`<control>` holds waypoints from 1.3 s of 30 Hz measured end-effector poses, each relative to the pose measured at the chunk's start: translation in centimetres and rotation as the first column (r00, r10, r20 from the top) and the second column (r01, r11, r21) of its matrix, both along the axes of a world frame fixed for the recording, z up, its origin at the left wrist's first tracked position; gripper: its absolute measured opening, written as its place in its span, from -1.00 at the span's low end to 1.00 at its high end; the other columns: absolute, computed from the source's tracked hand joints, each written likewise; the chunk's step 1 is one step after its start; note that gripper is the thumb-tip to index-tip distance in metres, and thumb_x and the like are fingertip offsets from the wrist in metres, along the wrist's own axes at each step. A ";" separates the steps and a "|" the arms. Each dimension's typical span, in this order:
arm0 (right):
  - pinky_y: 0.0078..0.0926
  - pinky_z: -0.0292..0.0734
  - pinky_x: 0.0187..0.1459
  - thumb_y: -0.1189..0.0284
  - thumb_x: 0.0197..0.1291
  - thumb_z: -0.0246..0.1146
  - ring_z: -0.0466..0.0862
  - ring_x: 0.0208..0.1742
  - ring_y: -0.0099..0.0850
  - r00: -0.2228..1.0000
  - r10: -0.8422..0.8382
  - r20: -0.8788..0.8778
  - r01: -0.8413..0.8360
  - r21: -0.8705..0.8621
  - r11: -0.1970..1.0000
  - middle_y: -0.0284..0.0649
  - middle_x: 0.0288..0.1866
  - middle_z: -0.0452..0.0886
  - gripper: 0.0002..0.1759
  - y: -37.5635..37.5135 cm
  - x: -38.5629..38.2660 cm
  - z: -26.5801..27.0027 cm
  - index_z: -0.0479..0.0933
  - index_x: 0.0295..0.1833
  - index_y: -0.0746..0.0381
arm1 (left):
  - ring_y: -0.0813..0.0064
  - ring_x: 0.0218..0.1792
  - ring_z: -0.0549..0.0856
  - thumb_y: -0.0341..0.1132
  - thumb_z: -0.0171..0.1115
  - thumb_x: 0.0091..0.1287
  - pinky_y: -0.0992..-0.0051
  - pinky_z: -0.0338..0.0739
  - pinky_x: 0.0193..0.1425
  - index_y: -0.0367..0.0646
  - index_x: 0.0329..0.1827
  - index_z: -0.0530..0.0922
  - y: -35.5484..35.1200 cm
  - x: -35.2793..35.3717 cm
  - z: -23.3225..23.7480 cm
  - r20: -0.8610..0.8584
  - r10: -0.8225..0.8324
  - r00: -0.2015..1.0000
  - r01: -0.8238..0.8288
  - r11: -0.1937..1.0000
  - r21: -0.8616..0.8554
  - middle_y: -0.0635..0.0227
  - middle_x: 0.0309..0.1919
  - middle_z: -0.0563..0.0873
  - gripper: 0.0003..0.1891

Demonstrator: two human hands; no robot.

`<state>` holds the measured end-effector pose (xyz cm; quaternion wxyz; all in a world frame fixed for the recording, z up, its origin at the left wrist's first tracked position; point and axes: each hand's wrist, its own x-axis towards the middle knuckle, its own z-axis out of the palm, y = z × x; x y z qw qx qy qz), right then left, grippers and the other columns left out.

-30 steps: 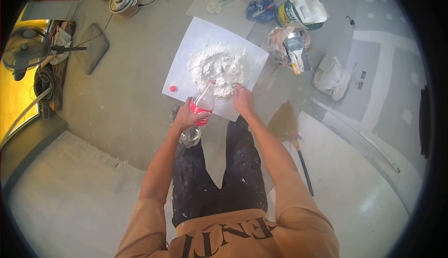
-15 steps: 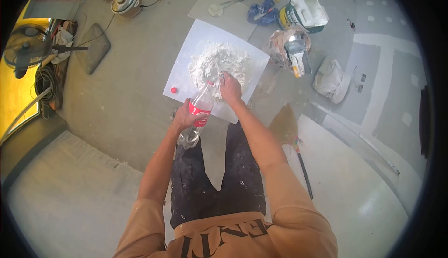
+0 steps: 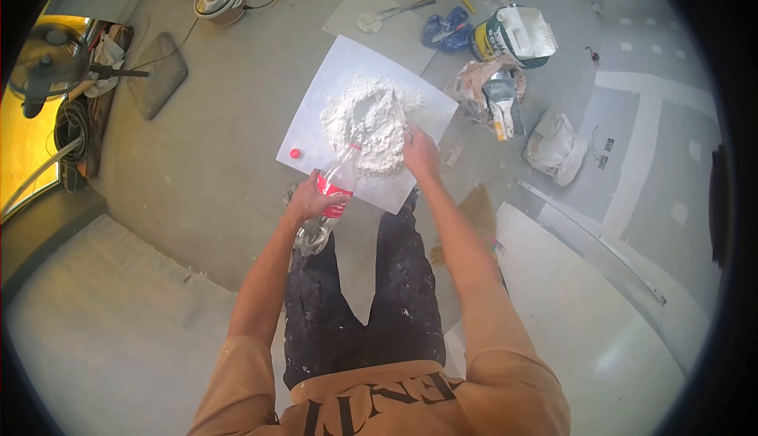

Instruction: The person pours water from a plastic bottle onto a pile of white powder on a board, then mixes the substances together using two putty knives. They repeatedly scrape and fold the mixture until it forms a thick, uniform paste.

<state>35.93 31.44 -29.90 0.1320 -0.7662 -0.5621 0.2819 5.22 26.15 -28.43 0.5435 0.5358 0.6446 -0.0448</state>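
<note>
My left hand point(image 3: 313, 198) is wrapped around a clear plastic bottle point(image 3: 314, 232) with a red label. The bottle leans, its open neck directed at a heap of white powder point(image 3: 379, 148) on a white board point(image 3: 308, 132). In the heap's middle is a greyish, wet-looking hollow. At the right side of the powder, my right hand point(image 3: 420, 152) is closed on a narrow-bladed tool point(image 3: 398, 106), its pale blade reaching up over the heap; the handle is hidden in my fingers. A red bottle cap point(image 3: 295, 153) lies on the board's left corner.
Beyond the board lie a long-handled tool point(image 3: 395, 14), blue gloves point(image 3: 446, 29) and a bucket point(image 3: 513, 37). A plastic bag with a trowel point(image 3: 503, 104) and a white sack point(image 3: 555, 148) are rightward. A broom point(image 3: 478, 211), a pot point(image 3: 219, 0) and a fan point(image 3: 51, 65) surround me.
My right hand has moved right, away from the bottle neck, and the tool's blade has swung to the heap's right side. The hollow shows more. My left hand still holds the tilted bottle.
</note>
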 end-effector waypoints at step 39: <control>-0.01 0.63 0.15 0.33 0.48 0.19 0.74 0.07 0.10 0.998 -0.032 0.061 0.034 -0.024 0.999 0.10 0.14 0.72 -0.57 2.1 -2.0 -1.8 0.54 0.37 0.24 | -0.16 0.30 0.69 0.49 0.57 -0.15 0.12 0.57 0.39 -0.53 0.49 0.32 0.7 -0.1 -2.2 -0.027 -0.008 1.000 0.009 1.000 0.018 -0.33 0.22 0.68 0.37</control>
